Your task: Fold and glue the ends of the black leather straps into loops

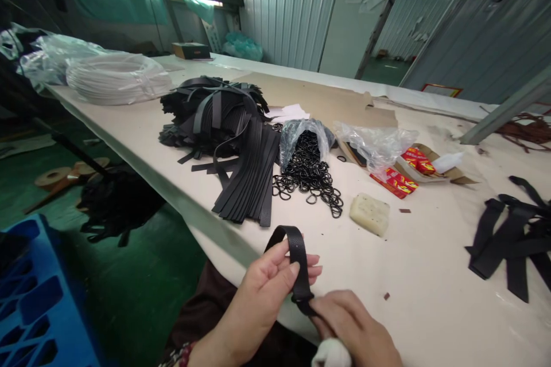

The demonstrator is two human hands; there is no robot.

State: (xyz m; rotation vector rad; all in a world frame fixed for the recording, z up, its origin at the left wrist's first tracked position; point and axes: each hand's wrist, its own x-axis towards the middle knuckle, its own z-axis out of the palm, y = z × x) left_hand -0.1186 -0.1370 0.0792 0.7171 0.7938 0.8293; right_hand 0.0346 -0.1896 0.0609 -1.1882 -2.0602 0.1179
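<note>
A black webbing strap (297,252) arches up between my hands at the table's front edge. My left hand (271,275) is closed on it, the thumb pressing its face while the other fingers lie behind. At the strap's lower end a dark ring (302,299) sits around it. My right hand (350,321) grips the strap just below that ring; its fingertips are partly hidden, and something white covers one finger. Ahead lie a bundle of black straps (249,172) and a heap of black D-rings (307,166) spilling from a clear plastic bag (293,132).
A yellowish block (370,214) lies right of the rings, near red boxes (394,183). More black straps (512,235) are at the far right. A white coil of tubing (118,77) lies at the back left. A blue plastic pallet (43,298) stands beside the table.
</note>
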